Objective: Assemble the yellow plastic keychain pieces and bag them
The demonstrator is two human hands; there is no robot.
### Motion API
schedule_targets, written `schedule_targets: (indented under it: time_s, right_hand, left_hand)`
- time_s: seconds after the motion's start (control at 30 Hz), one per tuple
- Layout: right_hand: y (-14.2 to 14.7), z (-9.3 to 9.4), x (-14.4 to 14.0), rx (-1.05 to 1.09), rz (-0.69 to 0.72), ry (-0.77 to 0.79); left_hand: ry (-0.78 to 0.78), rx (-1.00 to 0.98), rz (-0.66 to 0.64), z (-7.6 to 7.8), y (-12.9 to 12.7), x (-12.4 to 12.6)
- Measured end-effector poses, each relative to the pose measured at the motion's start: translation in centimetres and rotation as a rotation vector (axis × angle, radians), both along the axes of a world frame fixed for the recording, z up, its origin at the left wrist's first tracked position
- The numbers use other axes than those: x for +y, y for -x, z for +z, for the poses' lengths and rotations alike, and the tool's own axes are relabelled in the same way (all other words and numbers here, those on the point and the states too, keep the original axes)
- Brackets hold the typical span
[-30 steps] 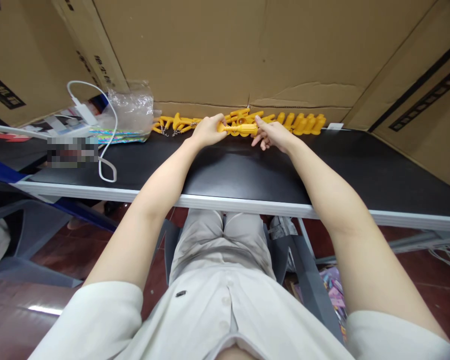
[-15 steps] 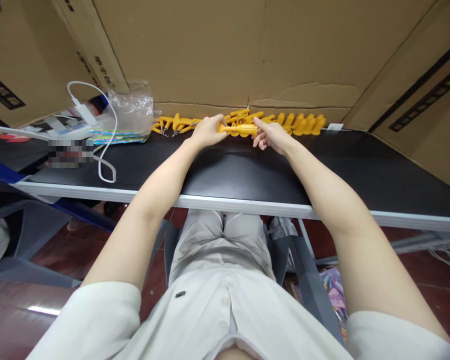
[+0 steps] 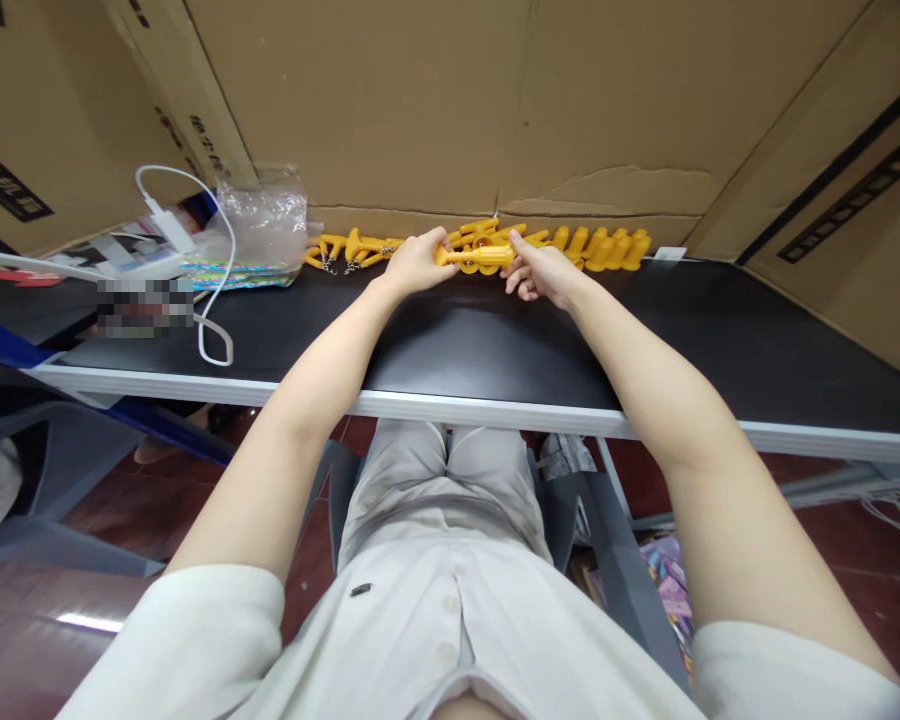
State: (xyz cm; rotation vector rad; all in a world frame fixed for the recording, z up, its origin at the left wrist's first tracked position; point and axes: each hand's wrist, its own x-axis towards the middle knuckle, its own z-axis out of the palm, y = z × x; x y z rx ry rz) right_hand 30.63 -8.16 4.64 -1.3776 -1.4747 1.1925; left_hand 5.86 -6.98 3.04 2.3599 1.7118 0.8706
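Observation:
Between my hands, level above the table, is a yellow plastic corkscrew with a wider ribbed barrel at its right part. My left hand is closed on its narrow left end. At the right end, my right hand pinches the barrel between thumb and fingers. Yellow T-shaped corkscrew handles with bare metal spirals lie in a row left of my left hand. Several yellow hollow sleeves stand right of my right hand. More yellow pieces lie behind the held one, partly hidden.
The black table has a pale metal front edge. Cardboard walls its back and sides. Left are a clear plastic bag, a white cable and a colourful packet. A small white piece lies far right.
Both hands stay in nearly the same place on the corkscrew. The ribbed barrel looks slightly turned, and my right fingers have shifted a little on it.

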Motion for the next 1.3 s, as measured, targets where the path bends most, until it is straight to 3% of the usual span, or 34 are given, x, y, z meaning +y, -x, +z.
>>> schedule_targets:
  time_s: [0.47, 1.3]
  right_hand:
    - [-0.3, 0.0, -0.6, 0.024, 0.027, -0.157]
    - [0.2, 0.3, -0.7, 0.043, -0.045, -0.004]
  left_hand:
    - [-0.014, 0.002, -0.006, -0.1, 0.2, 0.3]
    - [0.009, -0.014, -0.032, 0.1, -0.3, -0.5]
